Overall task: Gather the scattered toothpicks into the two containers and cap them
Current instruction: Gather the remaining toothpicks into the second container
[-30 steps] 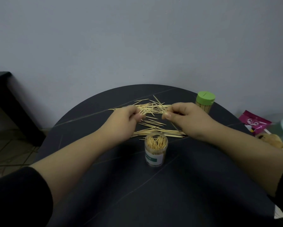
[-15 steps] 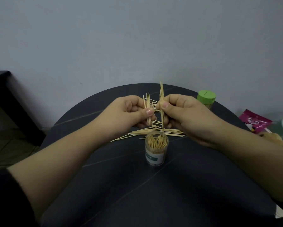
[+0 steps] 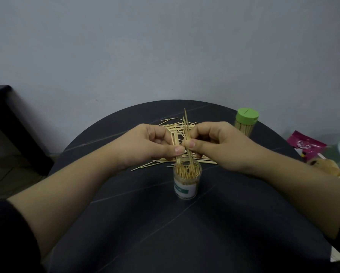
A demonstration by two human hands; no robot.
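head view shows the left hand (image 3: 145,143) and right hand (image 3: 214,143) each pinching thin, light, probably brittle toothpicks (image 3: 186,131) mid-length, upright above the open container (image 3: 187,179) on the table (image 3: 165,233).

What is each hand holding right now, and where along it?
Left hand pinches a small upright toothpick bundle around mid-length; right hand pinches another bundle below its middle.

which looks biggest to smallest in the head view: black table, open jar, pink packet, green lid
1. black table
2. open jar and pink packet look much alike; the jar is nearer, so no ranking
3. green lid
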